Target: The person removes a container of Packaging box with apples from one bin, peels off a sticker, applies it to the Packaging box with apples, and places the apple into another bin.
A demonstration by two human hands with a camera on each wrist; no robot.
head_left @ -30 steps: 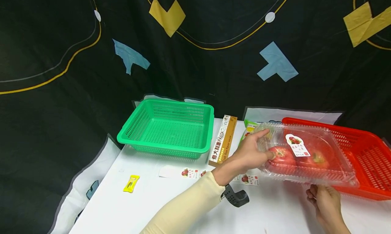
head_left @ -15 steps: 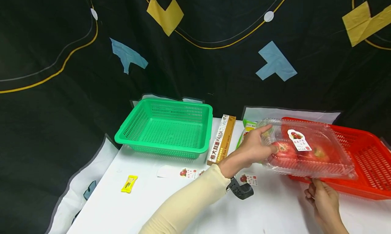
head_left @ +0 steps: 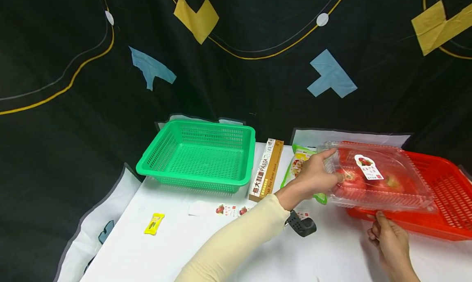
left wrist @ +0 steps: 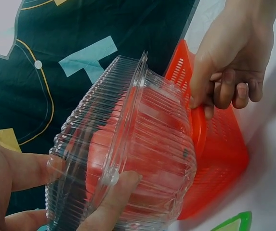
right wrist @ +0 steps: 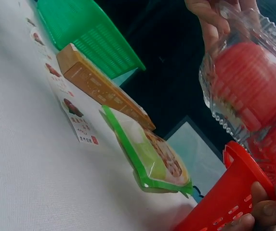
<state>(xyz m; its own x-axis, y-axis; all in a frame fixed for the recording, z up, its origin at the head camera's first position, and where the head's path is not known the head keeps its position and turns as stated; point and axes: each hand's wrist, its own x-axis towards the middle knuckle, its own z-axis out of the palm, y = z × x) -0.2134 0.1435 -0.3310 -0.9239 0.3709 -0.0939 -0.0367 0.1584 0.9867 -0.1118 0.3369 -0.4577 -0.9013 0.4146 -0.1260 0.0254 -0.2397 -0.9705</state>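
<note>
My left hand (head_left: pixel 315 173) grips the left end of a clear plastic clamshell box (head_left: pixel 416 179), thumb on its near side. Inside are large red apples (right wrist: pixel 251 84), and a white fruit label (head_left: pixel 368 167) is stuck on the lid. The box hangs tilted above the left part of a red plastic basket (head_left: pixel 451 192), hiding much of its inside. At the basket's near rim, my right hand (head_left: pixel 392 239) pinches the edge between thumb and curled fingers, as the left wrist view shows (left wrist: pixel 234 72).
To the left stands a green basket (head_left: pixel 206 159), with a pasta box (head_left: pixel 267 169) beside it. A green-edged food bag (right wrist: pixel 150 154) lies near the red basket. A strip of fruit labels (head_left: pixel 225 209) and a small yellow packet (head_left: pixel 154 224) lie on the white table.
My left hand has carried the clamshell box to the right and a little upward, farther over the red basket. More of the food bag shows. My right hand stays at the rim.
</note>
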